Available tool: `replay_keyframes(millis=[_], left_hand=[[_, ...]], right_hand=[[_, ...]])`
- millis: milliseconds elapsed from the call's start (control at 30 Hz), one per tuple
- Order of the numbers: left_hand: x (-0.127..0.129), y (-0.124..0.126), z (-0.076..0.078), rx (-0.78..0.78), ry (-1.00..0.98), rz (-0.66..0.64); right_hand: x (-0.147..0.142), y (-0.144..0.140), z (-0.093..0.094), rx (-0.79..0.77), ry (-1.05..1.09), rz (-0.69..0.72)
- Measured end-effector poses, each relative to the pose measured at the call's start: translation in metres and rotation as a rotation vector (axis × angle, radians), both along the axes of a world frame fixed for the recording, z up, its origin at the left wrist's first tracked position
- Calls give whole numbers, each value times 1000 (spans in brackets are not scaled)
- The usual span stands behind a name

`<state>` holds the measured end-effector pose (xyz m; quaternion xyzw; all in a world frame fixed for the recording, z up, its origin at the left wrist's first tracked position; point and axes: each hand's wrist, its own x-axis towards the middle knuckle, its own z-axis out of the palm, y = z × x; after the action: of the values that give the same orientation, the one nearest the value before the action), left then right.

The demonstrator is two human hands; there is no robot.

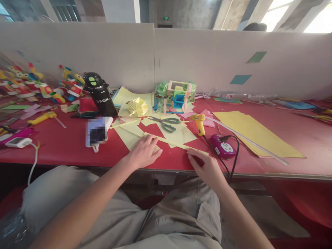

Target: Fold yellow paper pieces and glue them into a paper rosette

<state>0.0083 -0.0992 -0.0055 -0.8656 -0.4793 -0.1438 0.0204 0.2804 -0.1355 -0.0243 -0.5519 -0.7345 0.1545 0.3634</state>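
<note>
A narrow pale yellow paper strip (172, 141) lies across the table in front of me, slanting down to the right. Near its left end, my left hand (145, 151) presses on it with curled fingers, the thumb pointing right. At the other end, my right hand (206, 166) holds the strip between fingers and thumb. Beyond the strip, dark green-handled scissors (167, 123) rest on pale yellow paper sheets (181, 135). A yellow glue gun (198, 123) stands behind my right hand, a clear glue stick (249, 141) extending from it.
A purple power socket (223, 146) with black cables sits right of my right hand. Yellow sheets (249, 128) lie farther right. A folded paper rosette (138, 107), a paper-and-stick model (178, 98), a black bottle (100, 97) and a phone (97, 132) stand behind and left.
</note>
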Motion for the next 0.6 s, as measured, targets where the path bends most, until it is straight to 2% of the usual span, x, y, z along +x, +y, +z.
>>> replay_keyframes(millis=[267, 600], left_hand=[[-3, 2, 1, 5, 13, 30], [-3, 2, 0, 28, 31, 1]], right_hand=[[-1, -1, -4, 29, -53, -9], [-2, -2, -5, 50, -106, -15]])
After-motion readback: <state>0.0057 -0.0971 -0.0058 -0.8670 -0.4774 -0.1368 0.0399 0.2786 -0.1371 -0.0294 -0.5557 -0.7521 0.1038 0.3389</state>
